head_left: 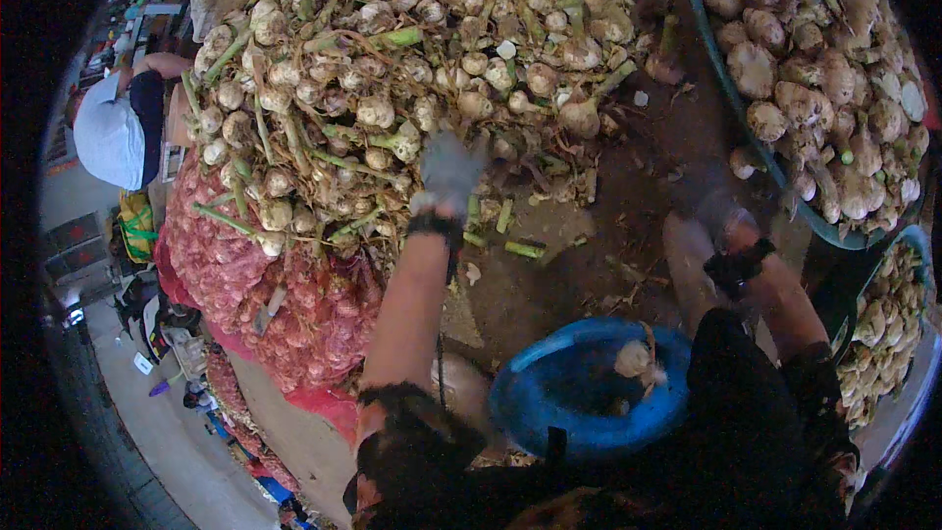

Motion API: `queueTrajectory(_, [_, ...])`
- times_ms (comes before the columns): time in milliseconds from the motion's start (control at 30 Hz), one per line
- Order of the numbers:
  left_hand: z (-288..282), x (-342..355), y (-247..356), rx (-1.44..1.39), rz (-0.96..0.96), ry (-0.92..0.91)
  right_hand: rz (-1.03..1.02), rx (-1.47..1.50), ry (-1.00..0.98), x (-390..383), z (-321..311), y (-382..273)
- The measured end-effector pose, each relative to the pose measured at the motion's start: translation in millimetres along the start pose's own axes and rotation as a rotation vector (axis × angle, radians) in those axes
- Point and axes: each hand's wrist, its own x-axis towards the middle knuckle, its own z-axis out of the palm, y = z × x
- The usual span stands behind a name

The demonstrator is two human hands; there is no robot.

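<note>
A large heap of garlic bulbs (373, 108) with stalks fills the far left and middle. My left hand (451, 172), in a grey glove, reaches to the near edge of this heap. Its fingers are blurred against the bulbs, so any grip is unclear. Over on the right, my right hand (724, 219) is smeared by motion above the floor, beside my bare leg. Whether it holds anything does not show. Between my arms and closer to me stands a blue basin (530, 358) with a garlic bulb (636, 361) inside.
At the far right a green-rimmed tub (731, 98) is full of large garlic bulbs. Another container of garlic (883, 334) stands nearer. Red mesh sacks (245, 285) bulge at left. Cut stalks (524, 249) litter the brown floor. A person in a pale hat (108, 132) is at far left.
</note>
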Motion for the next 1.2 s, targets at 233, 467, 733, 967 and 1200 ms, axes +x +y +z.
queueTrajectory(233, [48,6,-20,-0.364,-0.129,0.048,-0.005,0.198,-0.035,3,9,-15])
queueTrajectory(467, [80,-68,10,-1.175,-0.261,-0.355,-0.090,0.054,-0.194,23,44,-26])
queueTrajectory(733, [87,-65,8,-1.006,0.001,-0.256,-0.452,-0.047,-0.028,-7,11,-74])
queueTrajectory(967, [127,-87,-9,-1.154,0.235,-0.314,-0.463,-0.046,-0.053,-14,0,-87])
queueTrajectory(1200, [43,-124,30,-1.473,0.063,-0.204,-0.183,0.298,-0.119,4,24,-15])
